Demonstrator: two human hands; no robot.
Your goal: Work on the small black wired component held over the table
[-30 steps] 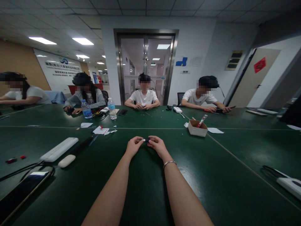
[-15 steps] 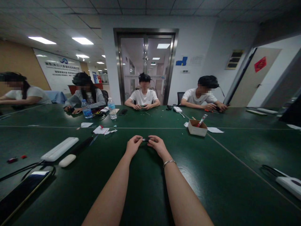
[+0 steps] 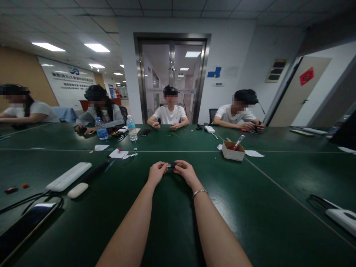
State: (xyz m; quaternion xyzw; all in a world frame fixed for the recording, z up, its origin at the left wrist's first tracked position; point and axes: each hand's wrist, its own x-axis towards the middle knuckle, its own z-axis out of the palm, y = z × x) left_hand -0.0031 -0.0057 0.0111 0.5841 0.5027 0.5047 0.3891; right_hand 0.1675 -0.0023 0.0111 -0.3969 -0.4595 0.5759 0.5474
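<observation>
Between my two hands is a small dark, stick-like object (image 3: 171, 166) with a pale, shiny part at its left end. It is too small to name. My left hand (image 3: 157, 173) pinches the pale end between thumb and fingers. The dark end sits in the fingers of my right hand (image 3: 185, 171), which has a silver bracelet on its wrist. Both hands are just above or resting on the green table (image 3: 178, 218); which of these I cannot tell.
At left lie a phone (image 3: 29, 222), a white power strip (image 3: 69, 177), a white oval case (image 3: 78, 190) and cables. Paper scraps (image 3: 118, 153), two bottles (image 3: 101, 129) and a small open box (image 3: 233, 152) stand farther off. Several people sit across the table.
My hands keep their grip on the small object, almost unmoved. The person opposite has moved their hands apart. The person at right has raised and drawn their hands together.
</observation>
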